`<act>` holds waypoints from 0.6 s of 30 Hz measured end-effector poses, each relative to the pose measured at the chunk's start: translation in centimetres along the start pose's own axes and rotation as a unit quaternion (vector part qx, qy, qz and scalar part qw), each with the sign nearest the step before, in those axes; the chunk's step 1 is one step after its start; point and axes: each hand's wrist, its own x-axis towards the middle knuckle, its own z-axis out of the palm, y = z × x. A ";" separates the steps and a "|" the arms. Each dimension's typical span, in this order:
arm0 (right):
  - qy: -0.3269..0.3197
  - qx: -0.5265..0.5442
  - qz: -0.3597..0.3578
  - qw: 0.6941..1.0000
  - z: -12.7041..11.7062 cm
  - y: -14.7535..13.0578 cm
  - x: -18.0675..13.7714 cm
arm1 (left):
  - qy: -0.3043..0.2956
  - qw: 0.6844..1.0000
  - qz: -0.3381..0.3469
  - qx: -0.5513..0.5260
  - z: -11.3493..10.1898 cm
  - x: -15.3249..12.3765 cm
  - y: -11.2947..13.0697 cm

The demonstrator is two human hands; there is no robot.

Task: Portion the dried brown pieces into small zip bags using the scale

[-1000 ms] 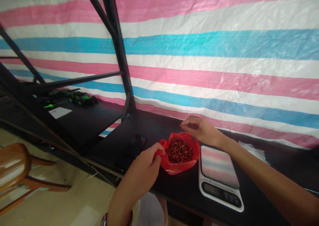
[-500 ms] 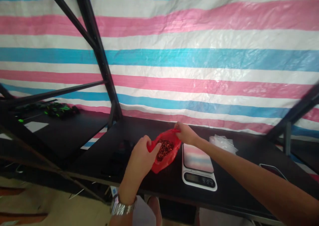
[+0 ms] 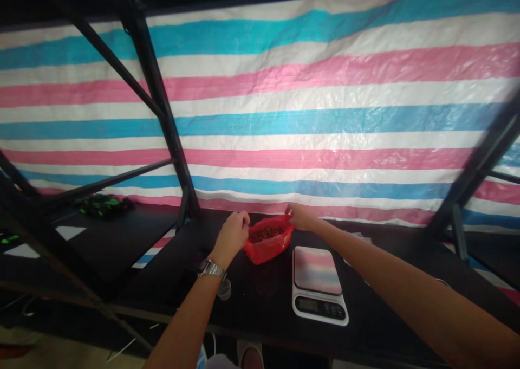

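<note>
A red plastic bag (image 3: pixel 268 250) stands on the black table, its mouth spread wide. Small reddish-brown pieces (image 3: pixel 266 234) lie inside it, too small to name. My left hand (image 3: pixel 234 231), with a metal-band watch (image 3: pixel 212 269) on the wrist, is closed on the bag's left rim. The opposite rim is pinched by the fingers of my right hand (image 3: pixel 301 217). Just right of the bag is a white digital kitchen scale (image 3: pixel 317 274) with nothing on its plate. A small clear cup (image 3: pixel 224 289) sits beside my left wrist.
Clear plastic bags (image 3: pixel 359 237) lie partly hidden behind my right forearm. A striped plastic sheet (image 3: pixel 309 125) hangs behind the table, with black metal posts (image 3: pixel 168 122) in front. On the left tabletop are white paper (image 3: pixel 71 232) and a black-green object (image 3: pixel 106 205).
The view has tilted up. My left hand has moved away from over the contents to the left rim, and the bag now stands more upright. The clear cup has come into sight.
</note>
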 end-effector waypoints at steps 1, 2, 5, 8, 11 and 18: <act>-0.006 0.003 -0.008 1.000 0.4 0.1 -0.3 | 0.000 1.000 -0.009 0.001 0.5 -0.6 -0.3; -0.005 0.008 -0.017 1.000 0.7 0.1 -0.8 | 0.001 1.000 -0.015 0.000 1.0 -1.1 -0.5; 0.036 0.032 -0.040 0.998 1.0 0.3 -2.7 | 0.011 1.000 -0.028 -0.008 1.0 -2.8 -1.0; 0.095 0.064 -0.044 0.992 0.3 0.8 -6.4 | 0.057 0.997 -0.051 -0.014 -0.3 -5.4 -1.4; 0.210 0.106 -0.058 0.970 -0.1 2.2 -12.1 | 0.153 0.985 -0.074 -0.033 -1.2 -9.7 -2.3; 0.401 0.059 -0.114 0.907 6.8 8.9 -27.4 | 0.101 0.986 -0.130 0.039 3.8 -17.9 -6.5</act>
